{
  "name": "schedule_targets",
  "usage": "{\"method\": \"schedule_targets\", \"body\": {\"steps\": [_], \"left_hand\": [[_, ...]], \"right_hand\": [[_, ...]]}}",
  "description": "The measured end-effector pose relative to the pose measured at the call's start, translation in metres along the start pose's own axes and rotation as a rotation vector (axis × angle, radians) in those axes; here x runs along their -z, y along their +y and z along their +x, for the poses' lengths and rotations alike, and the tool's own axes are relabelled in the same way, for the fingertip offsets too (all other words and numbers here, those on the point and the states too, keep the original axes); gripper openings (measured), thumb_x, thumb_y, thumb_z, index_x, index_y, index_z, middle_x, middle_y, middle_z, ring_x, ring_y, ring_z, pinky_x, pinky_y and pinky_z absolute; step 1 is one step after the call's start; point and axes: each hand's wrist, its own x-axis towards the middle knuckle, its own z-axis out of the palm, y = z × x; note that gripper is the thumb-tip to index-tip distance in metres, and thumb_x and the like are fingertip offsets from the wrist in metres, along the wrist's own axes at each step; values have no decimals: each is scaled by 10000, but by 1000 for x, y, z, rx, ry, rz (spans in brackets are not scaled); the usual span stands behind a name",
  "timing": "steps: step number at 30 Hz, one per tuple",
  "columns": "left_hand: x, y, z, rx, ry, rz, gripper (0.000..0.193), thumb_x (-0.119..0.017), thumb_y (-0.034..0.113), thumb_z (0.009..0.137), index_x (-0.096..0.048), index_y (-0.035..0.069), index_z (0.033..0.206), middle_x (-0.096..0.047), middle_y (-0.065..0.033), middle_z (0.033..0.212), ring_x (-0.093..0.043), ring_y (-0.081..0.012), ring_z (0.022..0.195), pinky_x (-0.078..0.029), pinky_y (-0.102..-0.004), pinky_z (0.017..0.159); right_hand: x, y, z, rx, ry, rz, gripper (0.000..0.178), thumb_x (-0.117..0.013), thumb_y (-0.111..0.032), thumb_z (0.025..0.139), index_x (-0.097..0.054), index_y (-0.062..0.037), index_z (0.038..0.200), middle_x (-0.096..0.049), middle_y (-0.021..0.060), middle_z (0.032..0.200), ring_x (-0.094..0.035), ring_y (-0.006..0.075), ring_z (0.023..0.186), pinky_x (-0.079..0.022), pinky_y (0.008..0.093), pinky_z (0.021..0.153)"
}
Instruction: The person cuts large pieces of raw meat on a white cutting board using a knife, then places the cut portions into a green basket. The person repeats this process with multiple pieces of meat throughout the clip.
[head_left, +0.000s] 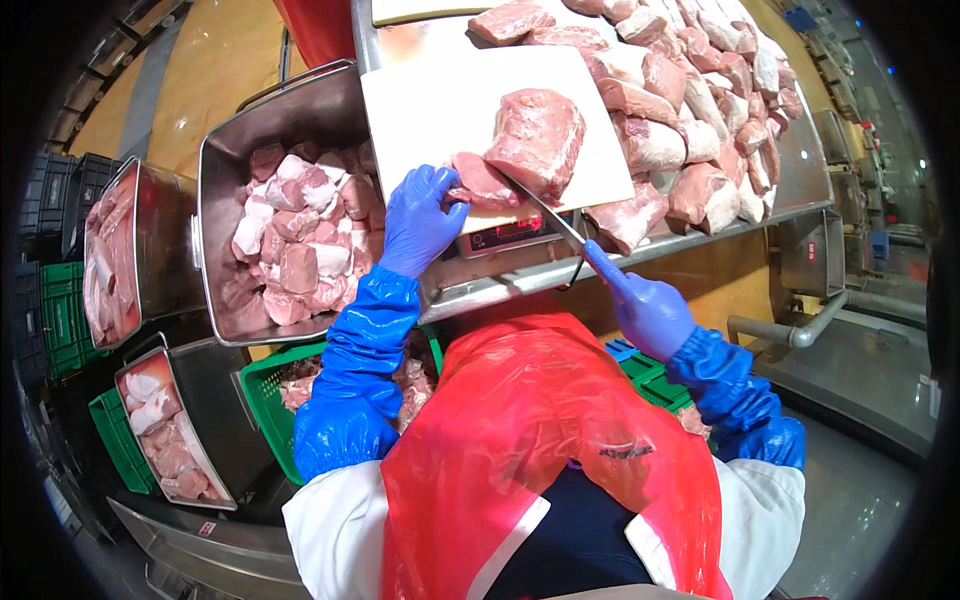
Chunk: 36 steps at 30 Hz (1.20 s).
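A thick piece of raw meat (540, 140) lies on the white cutting board (425, 110). In my right hand (645, 310), gloved in purple-blue, is a knife (553, 220); its blade runs up to the near left edge of that piece, and my forefinger is stretched along it. A slice of meat (480, 182) lies against the left side of the piece. My left hand (422, 222), gloved alike, has its fingers curled on the left end of this slice. Below the board's near edge a scale display (513, 233) glows red.
A big pile of meat pieces (700, 100) covers the steel table to the right. Left of the board stands a deep steel tub (222, 200) with meat chunks. More meat fills a steel container (160, 230) farther left and a green crate (262, 395) below. The table's metal edge (490, 290) runs before me.
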Motion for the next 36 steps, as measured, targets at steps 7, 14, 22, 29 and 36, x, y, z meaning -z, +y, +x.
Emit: {"method": "schedule_targets", "body": {"steps": [7,14,22,29,36], "left_hand": [[5,-2,10,-59,-142,45,175,-691,146,747,-600,77,879,-576,-123,806,-596,-332,795,-485,-431,702],[6,-37,50,59,-57,-6,239,-666,196,769,-695,60,964,-672,-172,877,-658,-352,835,-534,-450,768],[131,-17,87,-19,460,-130,81,-656,10,882,-639,23,960,-622,-18,863,-561,-93,755,-482,-255,670],[82,-33,-322,905,239,471,407,-666,150,899,-588,-50,1245,-628,-228,1165,-585,-355,1098,-454,-437,968],[-37,44,-46,343,467,-216,514,-592,141,975,-410,-57,1412,-478,-185,1410,-443,-298,1322,-319,-394,1140]], "right_hand": [[59,-91,146,1,338,650,667,-467,-65,920,-231,-55,1544,-643,323,1087,-634,494,969,-515,508,838],[-2,-58,64,-104,-17,89,864,-518,-35,870,-94,-236,1595,-666,251,918,-681,395,729,-541,522,628],[4,42,4,131,218,-81,811,-565,-5,852,-279,-264,1565,-636,174,783,-621,346,543,-503,470,497],[-7,100,71,197,339,855,564,-579,-125,952,-409,-100,1489,-643,102,785,-602,168,646,-503,340,613],[4,98,201,337,448,1580,417,-627,-144,949,-477,-49,1326,-637,53,899,-607,106,644,-500,254,500]]}}
